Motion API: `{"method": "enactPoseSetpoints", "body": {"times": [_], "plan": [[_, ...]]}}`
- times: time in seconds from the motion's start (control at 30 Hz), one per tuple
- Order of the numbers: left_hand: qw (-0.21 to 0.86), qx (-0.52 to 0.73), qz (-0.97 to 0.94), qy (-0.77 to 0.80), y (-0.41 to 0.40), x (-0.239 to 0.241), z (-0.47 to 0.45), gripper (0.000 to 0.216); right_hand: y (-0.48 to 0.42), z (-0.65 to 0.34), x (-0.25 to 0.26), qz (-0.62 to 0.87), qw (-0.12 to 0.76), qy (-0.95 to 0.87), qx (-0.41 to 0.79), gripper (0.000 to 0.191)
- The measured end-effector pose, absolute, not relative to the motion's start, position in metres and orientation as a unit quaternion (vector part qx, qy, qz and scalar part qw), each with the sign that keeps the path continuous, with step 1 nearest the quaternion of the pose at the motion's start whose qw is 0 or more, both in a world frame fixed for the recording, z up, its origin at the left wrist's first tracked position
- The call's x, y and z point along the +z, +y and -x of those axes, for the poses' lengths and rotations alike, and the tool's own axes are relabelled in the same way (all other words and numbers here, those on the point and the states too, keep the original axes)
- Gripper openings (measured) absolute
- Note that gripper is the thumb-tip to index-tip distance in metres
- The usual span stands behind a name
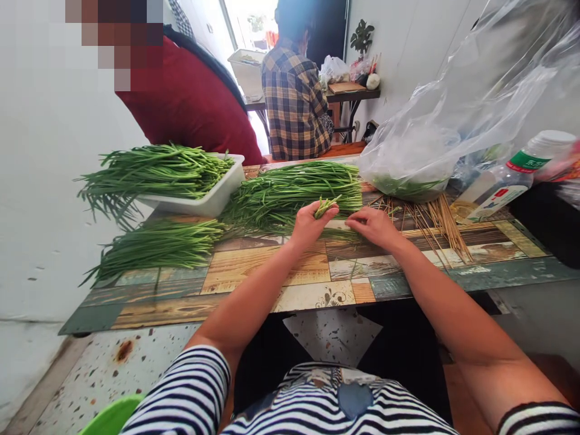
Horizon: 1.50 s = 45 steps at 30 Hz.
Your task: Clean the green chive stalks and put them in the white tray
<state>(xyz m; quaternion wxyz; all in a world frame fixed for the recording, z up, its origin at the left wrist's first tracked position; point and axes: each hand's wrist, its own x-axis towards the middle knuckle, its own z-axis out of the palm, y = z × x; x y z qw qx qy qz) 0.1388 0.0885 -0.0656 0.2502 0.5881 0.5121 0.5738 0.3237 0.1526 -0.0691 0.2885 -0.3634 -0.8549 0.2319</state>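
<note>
hands meet over a patterned table. the left hand is closed around a small bunch of short green stalks, whose cut ends stick up past the thumb. the right hand lies just beside it, palm down, fingers curled onto the tabletop at the near edge of a big pile of long green stalks. whether those fingers pinch a stalk cannot be told. another loose bundle lies on the table to the left, and a white tray behind it carries more stalks. bamboo skewers are spread to the right of the right hand, near a clear plastic bag and a tipped plastic bottle. beyond the table, a person in a plaid shirt sits facing away, and a person in red is beside the tray.
</note>
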Motion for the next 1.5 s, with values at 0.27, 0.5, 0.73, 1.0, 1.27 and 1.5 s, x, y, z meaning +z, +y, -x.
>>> {"method": "enactPoseSetpoints", "body": {"times": [0.27,0.5,0.73,1.0,1.27,1.5], "plan": [[0.31,0.588,-0.587,0.461,0.089,-0.065,-0.139,0.036,0.159,-0.326,-0.084,0.251,0.254,-0.917,0.174,0.016],[0.291,0.605,-0.575,0.468,0.089,-0.065,-0.138,0.033,0.156,-0.324,-0.079,0.236,0.287,-0.913,0.168,0.013],[0.234,0.579,-0.585,0.517,0.087,-0.061,-0.139,0.027,0.157,-0.323,-0.081,0.225,0.31,-0.914,0.134,0.013],[0.215,0.544,-0.616,0.527,0.087,-0.062,-0.137,0.028,0.153,-0.32,-0.078,0.238,0.351,-0.889,0.175,0.014],[0.159,0.362,-0.737,0.549,0.083,-0.065,-0.144,0.023,0.145,-0.319,-0.067,0.318,0.422,-0.801,0.28,0.019],[0.141,0.351,-0.738,0.558,0.082,-0.062,-0.143,0.015,0.146,-0.319,-0.062,0.341,0.397,-0.765,0.375,0.026]]}}
